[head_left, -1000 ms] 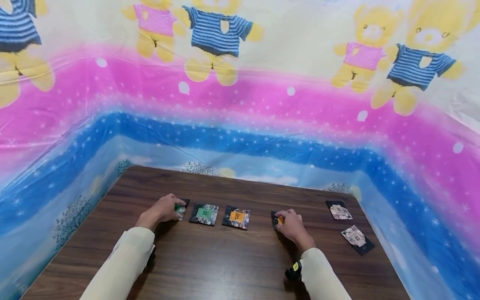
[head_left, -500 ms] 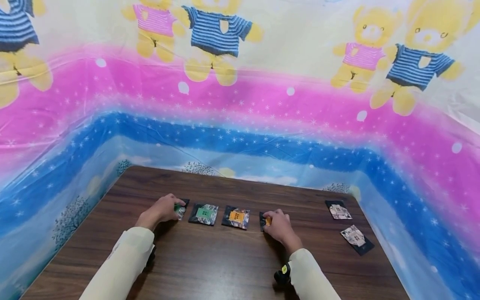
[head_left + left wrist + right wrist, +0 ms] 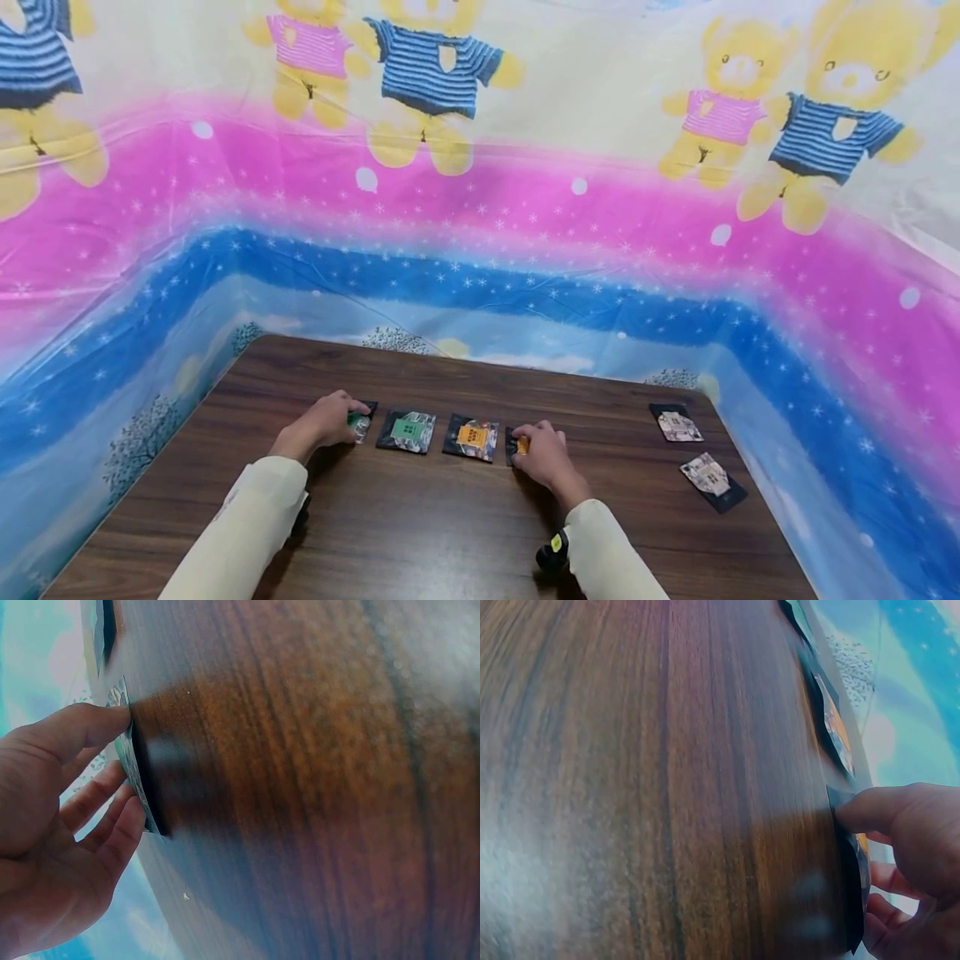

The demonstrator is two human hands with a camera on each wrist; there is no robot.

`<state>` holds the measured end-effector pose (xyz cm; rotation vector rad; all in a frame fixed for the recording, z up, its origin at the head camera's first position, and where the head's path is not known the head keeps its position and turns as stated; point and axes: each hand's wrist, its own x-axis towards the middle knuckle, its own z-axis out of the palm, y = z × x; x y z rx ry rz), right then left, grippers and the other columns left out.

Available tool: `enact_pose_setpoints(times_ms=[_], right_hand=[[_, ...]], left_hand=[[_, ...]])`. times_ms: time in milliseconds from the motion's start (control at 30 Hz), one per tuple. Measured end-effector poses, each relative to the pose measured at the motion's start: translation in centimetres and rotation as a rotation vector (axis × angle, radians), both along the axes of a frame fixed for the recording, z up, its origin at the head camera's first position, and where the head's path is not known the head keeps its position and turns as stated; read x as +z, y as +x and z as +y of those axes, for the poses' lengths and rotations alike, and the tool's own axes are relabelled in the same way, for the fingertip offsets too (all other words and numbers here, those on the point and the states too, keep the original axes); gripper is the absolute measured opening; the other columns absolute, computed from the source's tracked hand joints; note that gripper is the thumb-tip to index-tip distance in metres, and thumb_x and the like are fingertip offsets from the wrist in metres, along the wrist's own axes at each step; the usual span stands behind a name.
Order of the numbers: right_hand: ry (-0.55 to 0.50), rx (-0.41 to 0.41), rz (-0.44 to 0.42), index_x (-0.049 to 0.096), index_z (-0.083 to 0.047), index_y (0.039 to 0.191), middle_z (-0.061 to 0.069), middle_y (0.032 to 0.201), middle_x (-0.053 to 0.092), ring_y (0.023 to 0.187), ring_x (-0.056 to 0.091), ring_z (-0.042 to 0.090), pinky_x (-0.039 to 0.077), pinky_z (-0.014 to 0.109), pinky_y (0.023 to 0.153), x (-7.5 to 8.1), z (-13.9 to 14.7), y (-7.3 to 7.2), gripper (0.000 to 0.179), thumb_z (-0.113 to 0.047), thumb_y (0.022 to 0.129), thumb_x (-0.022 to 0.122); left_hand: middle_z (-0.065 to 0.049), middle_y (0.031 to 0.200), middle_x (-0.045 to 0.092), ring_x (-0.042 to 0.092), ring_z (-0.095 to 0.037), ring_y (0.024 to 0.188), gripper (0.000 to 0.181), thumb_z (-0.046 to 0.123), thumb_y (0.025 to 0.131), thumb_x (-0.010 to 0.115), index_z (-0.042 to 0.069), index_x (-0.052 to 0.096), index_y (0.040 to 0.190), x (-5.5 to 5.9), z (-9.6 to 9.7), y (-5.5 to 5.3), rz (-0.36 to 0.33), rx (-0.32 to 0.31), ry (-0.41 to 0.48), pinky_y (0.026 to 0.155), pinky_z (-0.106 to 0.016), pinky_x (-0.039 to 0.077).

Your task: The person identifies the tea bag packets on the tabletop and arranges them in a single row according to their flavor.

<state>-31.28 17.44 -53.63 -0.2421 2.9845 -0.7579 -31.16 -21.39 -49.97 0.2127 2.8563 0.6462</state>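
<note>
In the head view, my left hand (image 3: 324, 427) holds a flat black-and-green sachet (image 3: 362, 425) at the row's left end, partly covering it. The left wrist view has the thumb at one edge of this sachet (image 3: 135, 765) and fingers at the other. Beside it lie another green sachet (image 3: 407, 430) and an orange one (image 3: 472, 437). At the row's right end, my right hand (image 3: 546, 457) grips a second orange sachet (image 3: 512, 448), close to its neighbour. Thumb and curled fingers are on that sachet (image 3: 850, 874) in the right wrist view; the hand hides part of its print.
Two sachets with pale prints, one upper (image 3: 678, 423) and one lower and tilted (image 3: 714, 482), lie on the right of the brown wooden table (image 3: 420, 517). A patterned cloth (image 3: 480, 217) with bears hangs around the table's back and sides.
My right hand has slid its orange sachet leftward along the table, nearer to the other orange one. The left hand and its green sachet have stayed in place.
</note>
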Motion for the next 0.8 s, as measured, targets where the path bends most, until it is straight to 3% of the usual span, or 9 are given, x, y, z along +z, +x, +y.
enact_pose_setpoints(times_ms=[433,567,800], right_hand=[[-0.014,0.023,0.012,0.073,-0.014,0.122,0.017,0.125,0.06,0.107,0.049,0.031,0.046,0.047,0.086,0.4,0.7,-0.2,0.034,-0.021,0.089,0.077],[-0.039,0.013,0.053,0.073,-0.011,0.122,0.015,0.12,0.064,0.112,0.052,0.033,0.044,0.052,0.093,0.8,2.1,-0.5,0.032,-0.019,0.091,0.074],[-0.034,-0.075,0.075,0.071,-0.01,0.127,0.022,0.131,0.06,0.123,0.05,0.042,0.045,0.058,0.098,1.3,6.0,-1.0,0.035,-0.02,0.093,0.071]], left_hand=[[-0.027,0.139,0.05,0.056,-0.041,0.112,0.047,0.002,0.084,0.075,0.009,0.07,0.131,-0.4,0.0,-0.1,-0.009,0.012,0.026,0.089,-0.05,0.051],[-0.028,0.141,0.049,0.056,-0.041,0.114,0.046,0.002,0.085,0.076,0.009,0.07,0.13,-0.5,0.1,-0.2,-0.01,0.013,0.027,0.089,-0.05,0.052],[-0.027,0.14,0.05,0.057,-0.037,0.108,0.047,0.003,0.084,0.076,0.01,0.07,0.13,-0.4,-0.1,-0.2,-0.008,0.014,0.026,0.087,-0.048,0.052]])
